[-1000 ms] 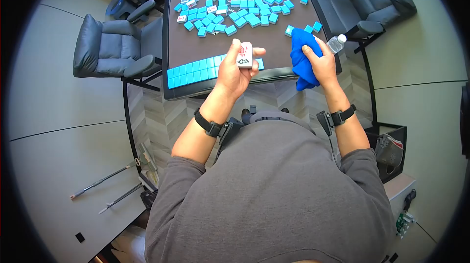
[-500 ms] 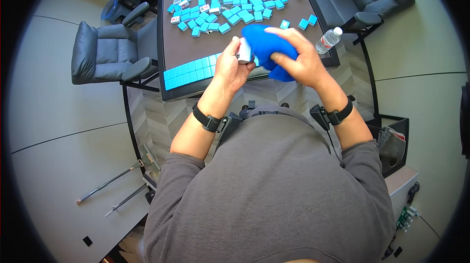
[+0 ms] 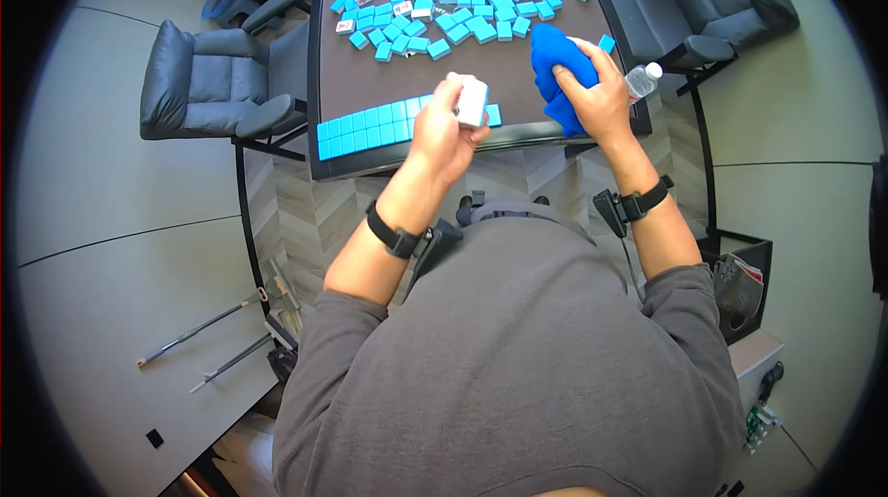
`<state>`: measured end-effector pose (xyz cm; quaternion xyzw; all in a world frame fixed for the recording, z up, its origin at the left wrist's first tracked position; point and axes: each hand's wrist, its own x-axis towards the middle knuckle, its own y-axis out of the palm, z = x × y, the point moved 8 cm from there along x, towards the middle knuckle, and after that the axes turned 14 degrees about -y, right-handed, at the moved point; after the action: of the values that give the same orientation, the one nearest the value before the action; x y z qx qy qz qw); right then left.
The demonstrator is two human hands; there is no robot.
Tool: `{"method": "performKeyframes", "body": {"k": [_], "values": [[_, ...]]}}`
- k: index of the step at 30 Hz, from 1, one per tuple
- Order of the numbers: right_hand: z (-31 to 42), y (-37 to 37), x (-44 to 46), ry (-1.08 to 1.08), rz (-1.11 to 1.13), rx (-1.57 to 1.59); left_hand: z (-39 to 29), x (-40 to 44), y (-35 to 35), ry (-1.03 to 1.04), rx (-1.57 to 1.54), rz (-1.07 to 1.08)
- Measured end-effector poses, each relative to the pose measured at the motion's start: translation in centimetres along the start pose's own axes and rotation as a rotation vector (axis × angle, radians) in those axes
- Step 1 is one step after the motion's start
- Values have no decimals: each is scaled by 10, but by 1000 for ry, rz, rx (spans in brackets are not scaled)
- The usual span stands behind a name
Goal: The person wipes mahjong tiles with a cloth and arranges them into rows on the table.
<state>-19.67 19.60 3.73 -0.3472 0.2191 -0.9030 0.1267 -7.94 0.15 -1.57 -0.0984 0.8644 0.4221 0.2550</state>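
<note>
My left hand (image 3: pixel 446 136) is closed on a white mahjong tile (image 3: pixel 473 103) with a blue back, held up over the table's near edge. Bunched in my right hand (image 3: pixel 601 101) is a blue cloth (image 3: pixel 561 72), apart from the tile and to its right. Behind and left of my left hand, blue-backed tiles lie face down in neat rows (image 3: pixel 368 128). Farther off, many loose tiles (image 3: pixel 481 12) are scattered, mostly blue side up, a few showing white faces.
The dark table (image 3: pixel 518 72) has a raised black rim. A clear bottle (image 3: pixel 643 81) stands at its right edge, beside my right hand. Grey armchairs are at the left (image 3: pixel 227 81) and right (image 3: pixel 703 7). An open black box (image 3: pixel 745 284) sits at lower right.
The cloth came over to the tile half a second ago and has since moved back right with my right hand. The tile now shows a plain white side instead of the marked face seen earlier.
</note>
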Motion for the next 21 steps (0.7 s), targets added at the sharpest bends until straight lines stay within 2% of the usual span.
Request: {"method": "performKeyframes", "body": {"k": [3,5,7,8,9,12,14,16,18,21], "values": [[45,0,4,-95,46,89,1,17,-11,-42,-51,-44],[71,9,1,-133,121,142,3,30,-12,-27,-50,158],[97,20,-5,-254,162,164,2,17,10,99,-86,-129],[110,25,-8,-306,206,138,17,34,-15,31,-99,-42],[113,28,-11,-330,204,73,17,31,-9,27,-97,-40],[91,21,-7,-299,90,76,25,25,2,-12,-26,-101],[43,23,2,-130,108,-113,31,27,0,-106,139,151],[-20,20,-1,32,93,-247,33,6,26,-119,147,201],[-40,2,-11,78,-11,-80,22,0,36,-120,91,206],[-38,-3,-22,119,13,-55,5,16,9,-68,-29,159]]}}
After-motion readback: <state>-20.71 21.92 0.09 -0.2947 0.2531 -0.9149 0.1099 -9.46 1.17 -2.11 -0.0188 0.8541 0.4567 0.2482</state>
